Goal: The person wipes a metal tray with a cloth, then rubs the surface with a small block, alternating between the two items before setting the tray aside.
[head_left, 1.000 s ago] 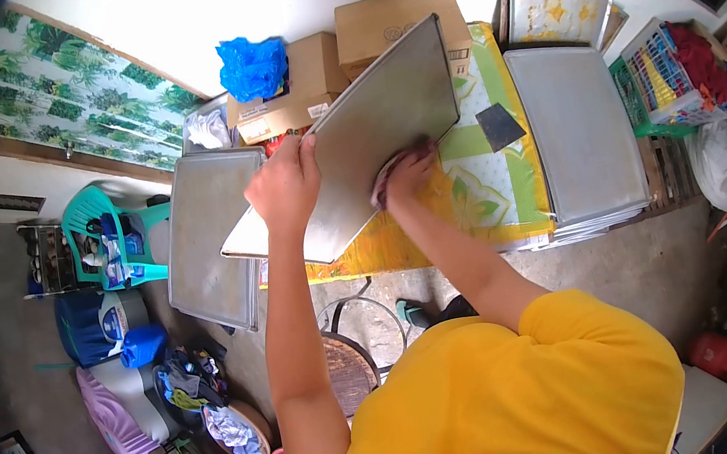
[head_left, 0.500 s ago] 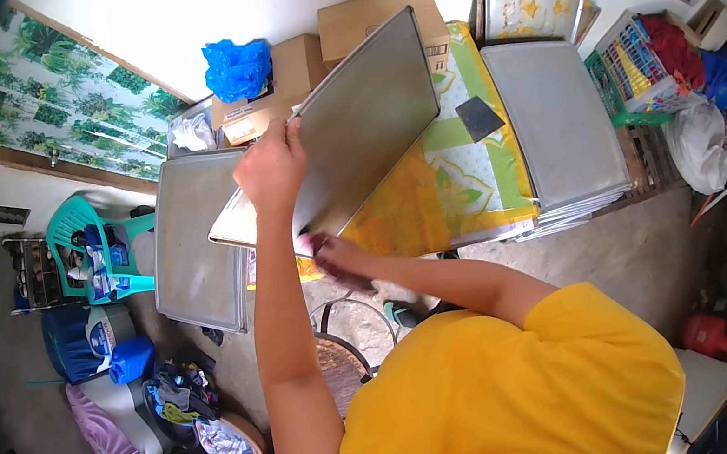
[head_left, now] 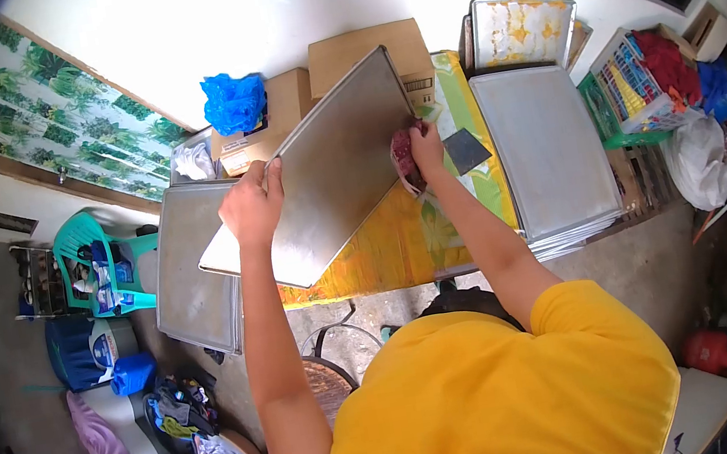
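Observation:
My left hand (head_left: 251,205) grips the left long edge of a large metal baking tray (head_left: 318,173), which is tilted up over a table with a yellow-green floral cloth (head_left: 402,235). My right hand (head_left: 424,150) holds a dark red cloth (head_left: 405,157) pressed against the tray's right edge. A small dark scraper (head_left: 468,150) lies on the cloth just right of that hand.
A stack of metal trays (head_left: 544,148) sits at the table's right, another stack (head_left: 186,267) at its left. Cardboard boxes (head_left: 370,47) and a blue bag (head_left: 234,102) stand by the wall. A green chair (head_left: 96,262), containers and clutter fill the floor at left.
My right hand with the cloth has swept from the tray's lower edge up to its right edge. The tray has tilted and shifted slightly left.

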A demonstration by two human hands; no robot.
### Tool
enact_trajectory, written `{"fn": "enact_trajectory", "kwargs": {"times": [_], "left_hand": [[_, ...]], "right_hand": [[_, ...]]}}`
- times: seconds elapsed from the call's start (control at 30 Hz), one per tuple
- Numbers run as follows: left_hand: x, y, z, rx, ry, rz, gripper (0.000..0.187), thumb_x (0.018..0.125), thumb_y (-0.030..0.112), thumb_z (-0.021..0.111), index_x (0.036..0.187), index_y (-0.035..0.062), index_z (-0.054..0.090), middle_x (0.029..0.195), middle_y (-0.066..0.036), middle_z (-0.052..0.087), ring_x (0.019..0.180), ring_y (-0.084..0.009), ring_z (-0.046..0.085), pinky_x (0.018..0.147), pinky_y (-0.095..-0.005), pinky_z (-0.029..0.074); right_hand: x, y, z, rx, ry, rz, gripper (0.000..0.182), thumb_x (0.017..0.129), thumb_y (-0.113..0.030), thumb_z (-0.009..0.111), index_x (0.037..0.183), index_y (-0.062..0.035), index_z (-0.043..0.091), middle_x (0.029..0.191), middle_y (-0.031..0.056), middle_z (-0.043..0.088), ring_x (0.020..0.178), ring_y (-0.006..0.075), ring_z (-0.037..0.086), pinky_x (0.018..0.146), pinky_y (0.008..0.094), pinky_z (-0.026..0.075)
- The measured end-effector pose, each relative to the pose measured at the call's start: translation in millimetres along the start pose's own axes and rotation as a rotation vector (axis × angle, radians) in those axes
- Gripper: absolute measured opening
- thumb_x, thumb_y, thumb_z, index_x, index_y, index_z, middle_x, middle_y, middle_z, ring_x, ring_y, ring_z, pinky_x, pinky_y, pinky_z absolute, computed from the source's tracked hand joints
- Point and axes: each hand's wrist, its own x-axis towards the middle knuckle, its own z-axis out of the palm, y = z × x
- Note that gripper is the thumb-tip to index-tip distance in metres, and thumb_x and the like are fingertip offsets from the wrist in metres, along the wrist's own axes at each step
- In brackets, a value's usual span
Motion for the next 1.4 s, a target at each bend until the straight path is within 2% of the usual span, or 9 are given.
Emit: {"fn": "enact_trajectory", "kwargs": {"times": [0.33, 0.47, 0.67, 0.73, 0.8, 0.9, 1.0, 1.2, 1.4], "left_hand": [[-2, 4, 2, -0.032, 0.063, -0.006, 0.041, 0.093, 0.052, 0.049, 0.078, 0.0169, 0.065, 0.065, -0.013, 0.064, 0.061, -0.0343, 0.063, 0.053, -0.0445, 0.046], [-6, -7, 16, 0.024, 0.096, -0.073, 0.041, 0.093, 0.052, 0.05, 0.077, 0.0164, 0.065, 0.065, -0.012, 0.065, 0.062, -0.0352, 0.064, 0.054, -0.0465, 0.048], [-42, -66, 53, 0.131, 0.057, -0.249, 0.044, 0.092, 0.053, 0.051, 0.077, 0.0161, 0.068, 0.068, -0.012, 0.067, 0.064, -0.0363, 0.065, 0.056, -0.0482, 0.049], [-46, -72, 52, 0.138, 0.054, -0.253, 0.044, 0.092, 0.054, 0.051, 0.075, 0.016, 0.068, 0.066, -0.011, 0.067, 0.063, -0.0363, 0.065, 0.055, -0.0478, 0.049], [-44, -74, 45, 0.148, 0.045, -0.244, 0.042, 0.092, 0.052, 0.052, 0.075, 0.0164, 0.068, 0.067, -0.01, 0.067, 0.061, -0.0351, 0.065, 0.054, -0.0463, 0.049], [-30, -71, 28, 0.117, 0.073, -0.204, 0.04, 0.091, 0.05, 0.055, 0.073, 0.0164, 0.068, 0.066, -0.008, 0.067, 0.06, -0.033, 0.065, 0.053, -0.0438, 0.049], [-24, -63, 19, 0.087, 0.136, -0.124, 0.038, 0.09, 0.049, 0.058, 0.072, 0.0163, 0.068, 0.064, -0.006, 0.067, 0.058, -0.031, 0.065, 0.051, -0.0418, 0.049], [-30, -42, 2, 0.053, 0.188, -0.067, 0.037, 0.086, 0.048, 0.064, 0.076, 0.0132, 0.069, 0.062, -0.007, 0.066, 0.056, -0.0308, 0.063, 0.051, -0.0399, 0.049], [-39, -15, -13, -0.032, 0.158, -0.081, 0.038, 0.082, 0.046, 0.069, 0.082, 0.0083, 0.068, 0.069, -0.009, 0.068, 0.06, -0.0319, 0.064, 0.056, -0.0399, 0.049]], "right_hand": [[-45, -168, 7, 0.056, 0.114, -0.734, 0.036, 0.088, -0.019, 0.057, 0.119, -0.0011, 0.054, 0.103, 0.0186, 0.058, 0.095, 0.0366, 0.058, 0.081, 0.0431, 0.049], [-112, -107, 48, -0.139, -0.222, -1.048, 0.038, 0.086, -0.021, 0.059, 0.121, -0.0081, 0.054, 0.104, 0.0129, 0.057, 0.089, 0.0302, 0.058, 0.072, 0.0405, 0.049], [-137, 13, 0, -0.409, -0.727, -1.462, 0.045, 0.08, -0.022, 0.063, 0.124, -0.0186, 0.054, 0.115, 0.0086, 0.054, 0.105, 0.026, 0.054, 0.08, 0.038, 0.046], [-120, 38, -30, -0.542, -0.778, -1.346, 0.045, 0.08, -0.024, 0.063, 0.124, -0.0211, 0.054, 0.116, 0.0078, 0.054, 0.105, 0.0286, 0.054, 0.082, 0.0421, 0.047], [-105, 53, -52, -0.556, -0.763, -0.91, 0.043, 0.082, -0.026, 0.06, 0.125, -0.0235, 0.053, 0.116, 0.0083, 0.056, 0.104, 0.0314, 0.056, 0.084, 0.0486, 0.046], [-88, 79, -62, -0.689, -0.477, -0.682, 0.042, 0.086, -0.029, 0.059, 0.127, -0.0276, 0.053, 0.115, 0.0093, 0.058, 0.102, 0.0337, 0.057, 0.083, 0.0545, 0.046], [-69, 58, -67, -0.739, -0.566, -0.623, 0.049, 0.086, -0.035, 0.063, 0.131, -0.0201, 0.051, 0.119, 0.0109, 0.055, 0.103, 0.0363, 0.056, 0.082, 0.0562, 0.045], [15, 61, -95, -1.023, -0.002, -0.264, 0.073, 0.079, -0.045, 0.071, 0.139, -0.0161, 0.041, 0.132, 0.0117, 0.047, 0.122, 0.0333, 0.045, 0.092, 0.0531, 0.041], [46, 63, -112, -1.097, -0.214, -0.103, 0.093, 0.066, -0.049, 0.081, 0.138, -0.0085, 0.039, 0.133, 0.0147, 0.044, 0.121, 0.0355, 0.045, 0.094, 0.0546, 0.041]]}}
